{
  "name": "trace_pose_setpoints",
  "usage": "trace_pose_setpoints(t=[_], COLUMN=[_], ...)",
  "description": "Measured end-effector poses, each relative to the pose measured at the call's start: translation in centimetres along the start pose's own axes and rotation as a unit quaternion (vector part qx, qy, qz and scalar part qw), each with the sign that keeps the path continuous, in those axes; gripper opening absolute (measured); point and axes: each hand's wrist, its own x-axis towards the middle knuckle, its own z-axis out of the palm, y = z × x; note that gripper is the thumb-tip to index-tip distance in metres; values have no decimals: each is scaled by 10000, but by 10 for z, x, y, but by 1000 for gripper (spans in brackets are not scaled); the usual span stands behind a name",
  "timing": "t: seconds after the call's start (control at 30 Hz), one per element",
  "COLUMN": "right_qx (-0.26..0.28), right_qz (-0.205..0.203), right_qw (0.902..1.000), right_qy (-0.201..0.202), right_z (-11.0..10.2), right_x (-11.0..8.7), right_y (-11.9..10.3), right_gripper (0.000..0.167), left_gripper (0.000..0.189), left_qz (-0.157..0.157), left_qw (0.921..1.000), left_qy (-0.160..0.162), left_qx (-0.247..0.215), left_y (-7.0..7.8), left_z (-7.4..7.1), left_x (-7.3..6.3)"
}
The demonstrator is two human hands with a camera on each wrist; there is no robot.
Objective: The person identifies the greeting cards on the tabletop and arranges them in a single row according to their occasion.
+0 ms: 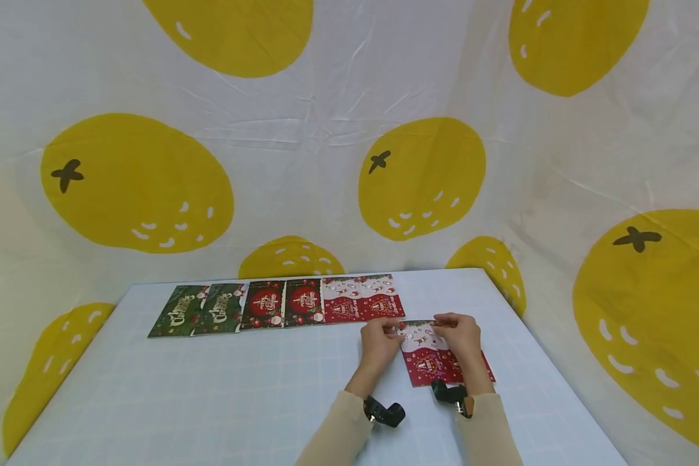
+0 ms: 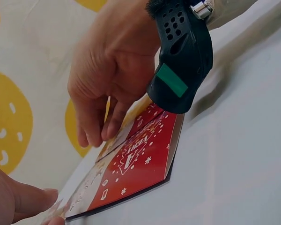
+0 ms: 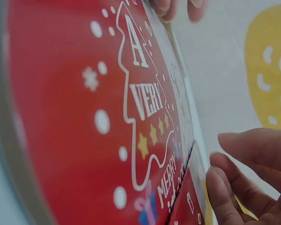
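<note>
Two red and white Christmas cards point(image 1: 428, 366) lie side by side at the right of the table, a dark seam between them in the left wrist view. My left hand point(image 1: 378, 344) is at the left card's upper left corner, thumb and fingertips near its edge with a gap between them. By the top of the seam, my right hand point(image 1: 460, 335) hangs its bent fingers, partly covering the right card. In the right wrist view the right thumb point(image 3: 246, 143) and fingertips stand apart from each other, beside the card's red face point(image 3: 79, 126).
Behind, a row holds two green cards point(image 1: 175, 312), two dark red cards point(image 1: 262, 304) and two red and white cards point(image 1: 343, 309). All lie on the pale checked tablecloth point(image 1: 210, 401). A white curtain with yellow fruit point(image 1: 320, 207) rises behind the table.
</note>
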Motion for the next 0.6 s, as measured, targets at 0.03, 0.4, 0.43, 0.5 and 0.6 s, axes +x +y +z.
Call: trace_pose_setpoints(t=[0.03,0.4,0.43,0.5,0.6], right_qx=[19,26,14,2,-44], right_qz=[4,194,227,285,304], right_qw=[10000,9998,9997,9995,9994], right_qy=[-2,-100,-108,-124,-136], right_z=[0,6,6,6,6], right_x=[-1,-1,-1,-2,-2], right_y=[0,0,0,-1,-1], right_gripper=[28,27,27,27,26], left_gripper=[23,24,24,25,24], left_qz=[14,-186,-212,-306,-358], left_qw=[10000,9985,9984,9977,9970], left_qy=[-26,-489,-512,-577,-640], left_qx=[5,-141,-146,-191,-258], left_y=[0,2,2,3,3], left_z=[-1,-7,-7,-7,-5], left_x=[0,0,1,1,2])
